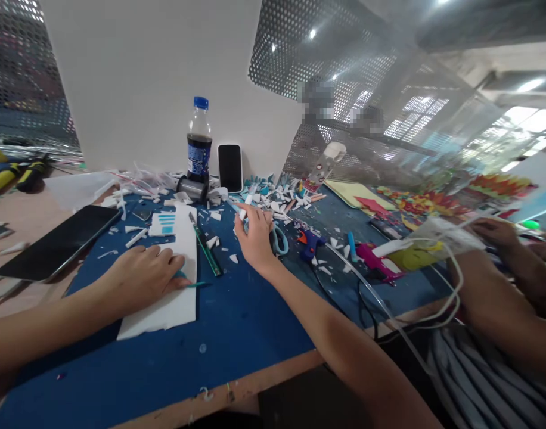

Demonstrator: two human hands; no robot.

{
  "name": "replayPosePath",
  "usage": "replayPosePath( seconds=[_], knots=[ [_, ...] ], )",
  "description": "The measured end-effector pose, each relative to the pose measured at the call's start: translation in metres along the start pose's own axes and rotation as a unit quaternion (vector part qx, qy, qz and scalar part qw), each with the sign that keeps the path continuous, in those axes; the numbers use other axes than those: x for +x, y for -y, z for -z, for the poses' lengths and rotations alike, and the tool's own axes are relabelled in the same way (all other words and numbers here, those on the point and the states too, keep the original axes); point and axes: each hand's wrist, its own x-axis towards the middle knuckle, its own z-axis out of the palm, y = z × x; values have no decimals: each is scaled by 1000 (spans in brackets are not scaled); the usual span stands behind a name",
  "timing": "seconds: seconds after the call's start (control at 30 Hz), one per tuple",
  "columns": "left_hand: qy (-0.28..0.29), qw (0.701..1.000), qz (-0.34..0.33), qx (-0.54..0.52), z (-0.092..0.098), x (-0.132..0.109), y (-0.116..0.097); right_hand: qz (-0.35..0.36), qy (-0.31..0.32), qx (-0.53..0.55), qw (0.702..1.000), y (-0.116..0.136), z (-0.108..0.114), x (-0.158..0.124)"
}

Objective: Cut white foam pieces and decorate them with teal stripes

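Observation:
My left hand (143, 277) rests on a white foam sheet (157, 316), fingers curled round a thin teal piece (197, 285) that pokes out past the thumb. Just beyond it a green utility knife (205, 245) lies across the sheet's edge. A small white piece with blue stripes (163, 223) lies left of the knife. My right hand (256, 232) reaches forward to the scrap pile, its fingers closed at a white and light-blue thing too small to make out. Beside that hand are the light-blue handles of scissors (279, 240).
White and teal scraps (273, 193) spread along the back. A cola bottle (198, 143), an upright phone (230, 168) and a clear bottle (322, 167) stand there. At left lies a black tablet (61, 241); at right, a glue gun (309, 244), cables and another person's arm (487, 298).

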Motion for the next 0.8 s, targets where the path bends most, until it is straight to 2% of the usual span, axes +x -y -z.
replayPosePath(
  seconds=[0.07, 0.1, 0.17, 0.27, 0.3, 0.37, 0.5, 0.6, 0.7, 0.8],
  knots=[
    [5, 1000, 10, -15, 0, 0, 0, -6, -24, 154, 988, 2, -1, -1],
    [7, 1000, 17, -21, -1, 0, 0, -15, -19, 248, 968, 4, -1, -2],
    [11, 999, 37, -31, -1, 0, 0, -45, 23, 432, 900, 8, -1, -3],
    [-8, 997, 68, -40, -1, -2, 0, -95, 107, 629, 764, 15, 1, -6],
    [-27, 996, 73, -41, 0, -3, 1, -109, 127, 661, 732, 18, 2, -7],
    [-80, 993, 74, -36, 2, -4, 1, -133, 153, 693, 692, 21, 4, -10],
    [-187, 980, 68, -2, 6, -8, 3, -146, 195, 714, 657, 25, 3, -16],
    [-260, 964, 47, 38, 10, -10, 4, -115, 278, 699, 649, 29, 2, -22],
    [-276, 960, 0, 35, 16, -9, 5, -56, 342, 681, 646, 36, 5, -31],
    [-298, 953, -63, 9, 29, -6, 7, -18, 346, 700, 625, 44, 13, -38]
  ],
)
